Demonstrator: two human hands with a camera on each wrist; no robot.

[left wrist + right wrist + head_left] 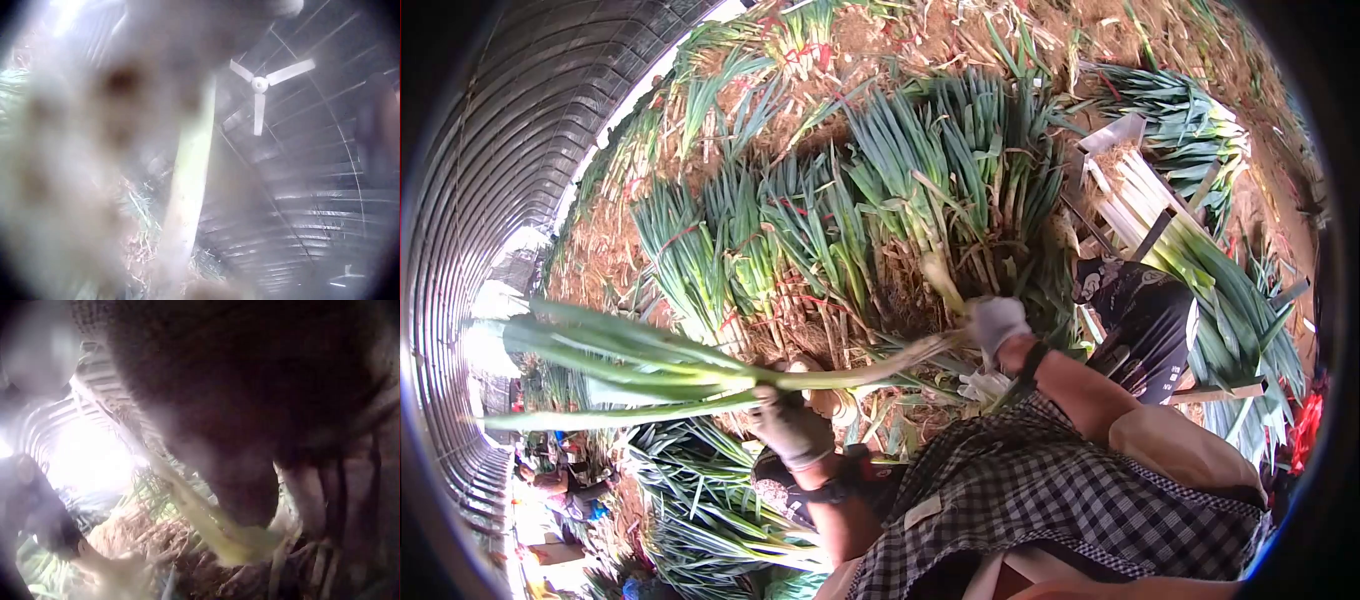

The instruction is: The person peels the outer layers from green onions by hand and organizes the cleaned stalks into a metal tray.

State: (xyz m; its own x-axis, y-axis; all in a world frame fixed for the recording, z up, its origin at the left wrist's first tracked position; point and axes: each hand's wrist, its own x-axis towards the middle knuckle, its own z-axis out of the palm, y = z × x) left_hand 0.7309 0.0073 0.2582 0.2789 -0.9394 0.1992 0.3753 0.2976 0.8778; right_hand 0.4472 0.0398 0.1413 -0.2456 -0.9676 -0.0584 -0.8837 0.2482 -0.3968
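A long leek [840,378] lies across the front of me, its green leaves fanning to the left and its brownish root end to the right. My left hand [793,432], in a soiled pale glove, grips the stalk just below the leaves. The left wrist view shows the pale stalk [190,169] past a blurred glove. My right hand [1000,324], also gloved, is at the root end and pinches a limp yellow-green leaf [940,278]. In the right wrist view that leaf [219,537] runs under the dark, shadowed fingers [245,500].
Bundles of leeks [780,230] stand upright ahead, some with red ties. To the right, a stack of leeks [1160,220] rests in a metal frame [1115,135]. More leeks [700,500] lie at lower left. Loose leaf litter [1040,30] covers the ground.
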